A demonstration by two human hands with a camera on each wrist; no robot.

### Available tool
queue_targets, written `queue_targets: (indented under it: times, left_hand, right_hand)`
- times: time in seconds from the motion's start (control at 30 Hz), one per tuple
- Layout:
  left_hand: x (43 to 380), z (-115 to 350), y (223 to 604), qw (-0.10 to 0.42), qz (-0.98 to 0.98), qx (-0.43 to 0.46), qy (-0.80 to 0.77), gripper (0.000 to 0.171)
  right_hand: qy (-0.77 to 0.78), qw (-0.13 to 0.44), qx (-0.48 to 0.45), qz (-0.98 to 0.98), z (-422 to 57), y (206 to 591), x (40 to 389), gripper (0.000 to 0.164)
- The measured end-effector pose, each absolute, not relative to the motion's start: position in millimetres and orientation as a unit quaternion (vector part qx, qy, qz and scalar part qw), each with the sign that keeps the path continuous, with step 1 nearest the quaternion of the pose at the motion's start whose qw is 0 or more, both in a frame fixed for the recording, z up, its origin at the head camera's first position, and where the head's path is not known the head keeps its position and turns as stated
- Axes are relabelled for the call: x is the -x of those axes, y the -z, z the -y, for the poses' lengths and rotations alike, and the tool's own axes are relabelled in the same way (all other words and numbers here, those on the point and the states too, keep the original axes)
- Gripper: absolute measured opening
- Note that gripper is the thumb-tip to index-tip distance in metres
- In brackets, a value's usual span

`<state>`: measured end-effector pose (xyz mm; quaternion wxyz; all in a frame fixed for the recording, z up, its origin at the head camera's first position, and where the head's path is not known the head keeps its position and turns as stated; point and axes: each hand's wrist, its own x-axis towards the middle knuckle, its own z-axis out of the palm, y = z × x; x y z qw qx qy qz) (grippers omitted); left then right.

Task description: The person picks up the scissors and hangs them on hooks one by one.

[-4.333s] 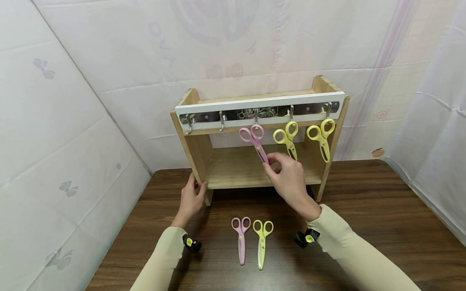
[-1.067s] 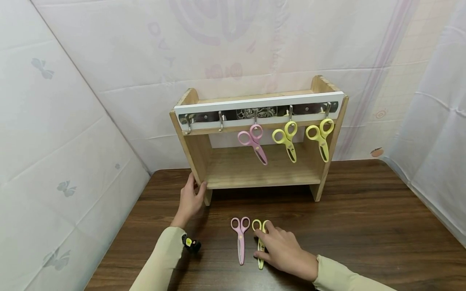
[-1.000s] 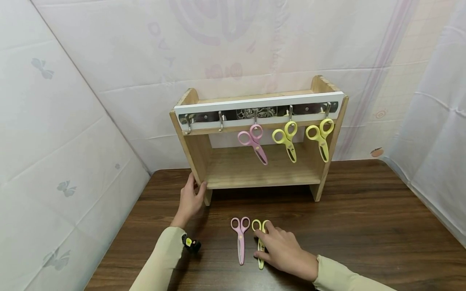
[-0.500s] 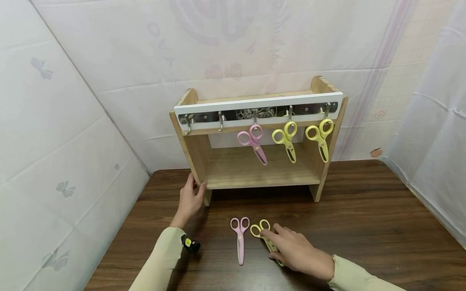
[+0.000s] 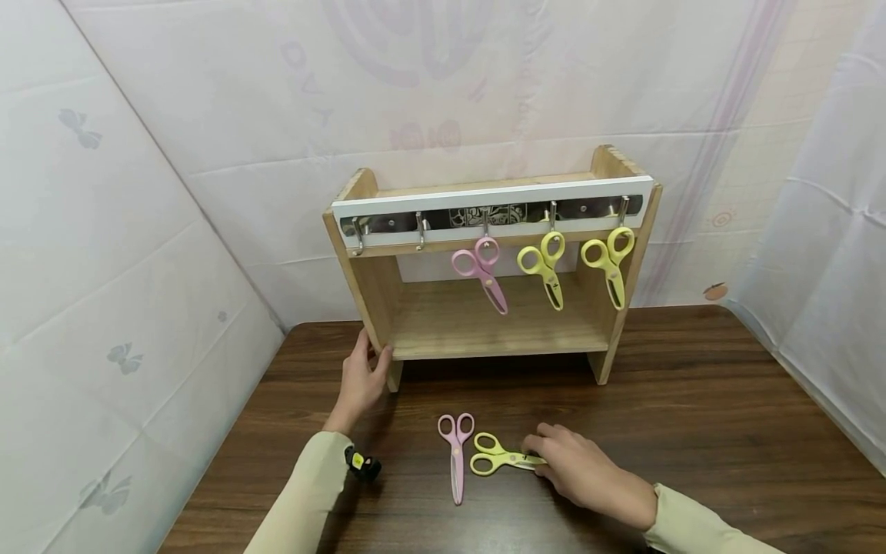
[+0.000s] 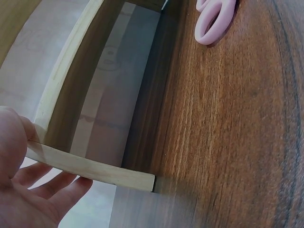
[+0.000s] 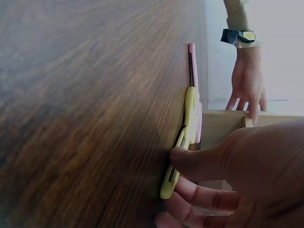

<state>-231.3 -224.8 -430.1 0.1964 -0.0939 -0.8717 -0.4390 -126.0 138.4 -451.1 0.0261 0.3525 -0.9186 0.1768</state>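
In the head view, my left hand (image 5: 360,385) grips the lower left side panel of a small wooden shelf (image 5: 498,327). The left wrist view has the thumb and fingers on opposite sides of that panel (image 6: 95,168). My right hand (image 5: 577,469) pinches yellow scissors (image 5: 513,459) by the blade end; their handle loops point left. Thumb and fingers meet around the blade of those scissors (image 7: 190,114) in the right wrist view. Just left of them, pink scissors (image 5: 457,454) lie on the table, loops toward the shelf.
A white hook rail (image 5: 494,190) runs across the shelf's front. Pink scissors (image 5: 490,285) hang from its middle hook, yellow scissors (image 5: 548,273) from the one to the right, and more yellow scissors (image 5: 612,269) at the far right. Two left hooks (image 5: 421,231) are bare.
The right hand let go of the hanging pink scissors and came down to the yellow scissors on the table. These have turned from pointing toward me to pointing right. The left hand stayed put.
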Motion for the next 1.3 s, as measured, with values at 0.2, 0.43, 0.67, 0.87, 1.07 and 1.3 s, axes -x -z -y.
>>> queue_targets:
  times: [0.2,0.43,0.67,0.87,1.07,1.3]
  left_hand:
    - [231,225,431,0.192,0.871,0.094,0.442,0.051]
    - [232,225,430,0.189,0.87,0.095,0.446,0.051]
    - [232,225,431,0.19,0.868,0.096,0.448,0.052]
    - [232,225,430,0.19,0.868,0.099,0.449,0.052]
    - [232,225,429,0.19,0.869,0.097,0.446,0.052]
    - [232,225,430,0.19,0.867,0.098,0.45,0.052]
  right_hand:
    - [-0.174,0.033,-0.337,0.925,-138,452,125,0.031]
    - [-0.194,0.026,-0.316,0.928,-138,451,130,0.028]
    - [-0.191,0.053,-0.311,0.93,-139,454,134,0.024]
    - [-0.191,0.057,-0.309,0.93,-140,457,135,0.026]
    - [-0.191,0.055,-0.305,0.931,-140,457,135,0.026]
    - [-0.192,0.056,-0.305,0.931,-141,458,136,0.025]
